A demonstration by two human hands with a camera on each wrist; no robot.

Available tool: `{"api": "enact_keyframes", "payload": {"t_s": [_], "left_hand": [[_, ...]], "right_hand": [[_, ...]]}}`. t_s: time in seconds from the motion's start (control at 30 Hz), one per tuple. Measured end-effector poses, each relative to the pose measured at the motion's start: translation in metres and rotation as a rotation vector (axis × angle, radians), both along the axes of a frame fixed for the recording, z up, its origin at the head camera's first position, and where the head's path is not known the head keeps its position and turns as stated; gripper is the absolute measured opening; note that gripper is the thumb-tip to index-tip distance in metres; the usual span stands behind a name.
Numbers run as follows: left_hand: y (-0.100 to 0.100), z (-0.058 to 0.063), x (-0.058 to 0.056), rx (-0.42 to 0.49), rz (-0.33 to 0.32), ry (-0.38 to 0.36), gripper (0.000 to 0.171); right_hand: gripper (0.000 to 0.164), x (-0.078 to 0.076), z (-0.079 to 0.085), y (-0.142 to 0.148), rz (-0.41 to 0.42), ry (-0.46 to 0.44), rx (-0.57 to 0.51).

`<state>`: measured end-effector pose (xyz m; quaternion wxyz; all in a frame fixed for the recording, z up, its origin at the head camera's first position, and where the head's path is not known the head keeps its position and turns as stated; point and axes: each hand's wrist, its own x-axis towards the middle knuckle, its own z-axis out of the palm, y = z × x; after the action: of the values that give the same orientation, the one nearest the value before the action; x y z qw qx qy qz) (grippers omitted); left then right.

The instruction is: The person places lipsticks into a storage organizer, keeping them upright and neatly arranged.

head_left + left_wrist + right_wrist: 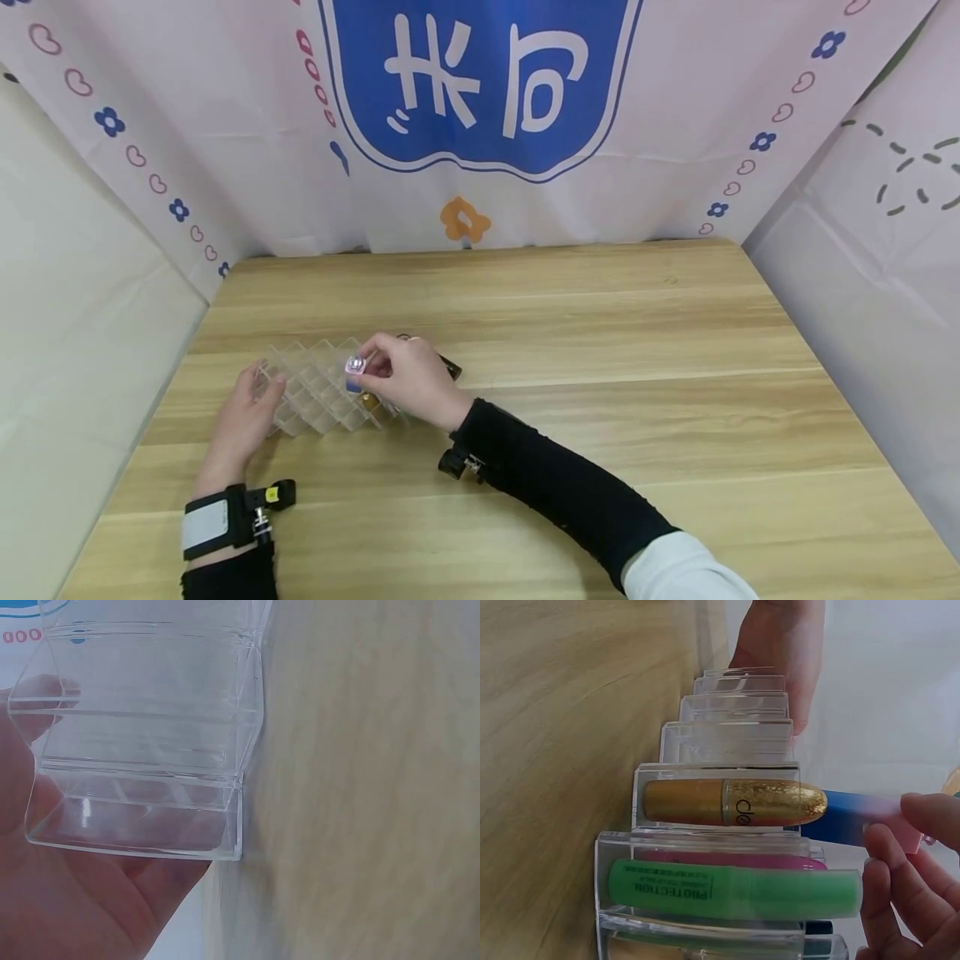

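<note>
A clear plastic lipstick organizer with diamond-shaped compartments stands on the table. My left hand grips its left end, thumb and fingers on either side of the clear wall. Between thumb and fingers, my right hand pinches a blue-to-pink lipstick with a shiny clear top, at the organizer's upper side. In the right wrist view, a gold lipstick, a green lip balm and a partly hidden pink tube sit in compartments. The blue lipstick's lower end is hidden behind the gold one.
A dark, thin object lies behind my right hand, mostly hidden by it. The wooden table meets a printed white cloth at its back edge, with white sheets at both sides.
</note>
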<state>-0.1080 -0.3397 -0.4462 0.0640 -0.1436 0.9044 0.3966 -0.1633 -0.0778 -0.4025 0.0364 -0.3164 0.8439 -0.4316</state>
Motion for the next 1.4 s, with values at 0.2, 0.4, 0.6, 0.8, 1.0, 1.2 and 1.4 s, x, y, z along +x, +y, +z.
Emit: {"api": "enact_keyframes", "payload": {"t_s": [0.2,0.4,0.6,0.8,1.0,1.2,1.4], "left_hand": [[0.002,0.0,-0.001,-0.006,0.004,0.015,0.077],[0.001,0.0,-0.001,-0.005,0.003,0.022,0.077],[0.001,-0.001,-0.001,-0.004,0.002,0.014,0.077],[0.002,-0.002,0.0,-0.008,0.006,0.024,0.078],[-0.001,-0.002,0.0,0.0,0.004,0.027,0.076],[-0.001,-0.003,0.0,-0.02,0.006,0.018,0.078],[-0.001,-0.004,0.0,-0.028,0.011,0.017,0.077]], "right_hand": [[0.022,0.0,-0.001,-0.002,-0.02,0.103,0.074],[0.022,-0.001,0.0,-0.002,-0.033,0.133,0.117],[0.02,0.0,-0.003,-0.006,-0.069,0.163,0.181],[0.014,0.002,-0.011,-0.011,-0.105,0.254,0.249],[0.012,0.003,-0.017,-0.017,-0.128,0.349,0.305],[0.016,0.005,-0.019,-0.02,-0.155,0.419,0.379],[0.019,0.005,-0.018,-0.02,-0.137,0.445,0.416]]}}
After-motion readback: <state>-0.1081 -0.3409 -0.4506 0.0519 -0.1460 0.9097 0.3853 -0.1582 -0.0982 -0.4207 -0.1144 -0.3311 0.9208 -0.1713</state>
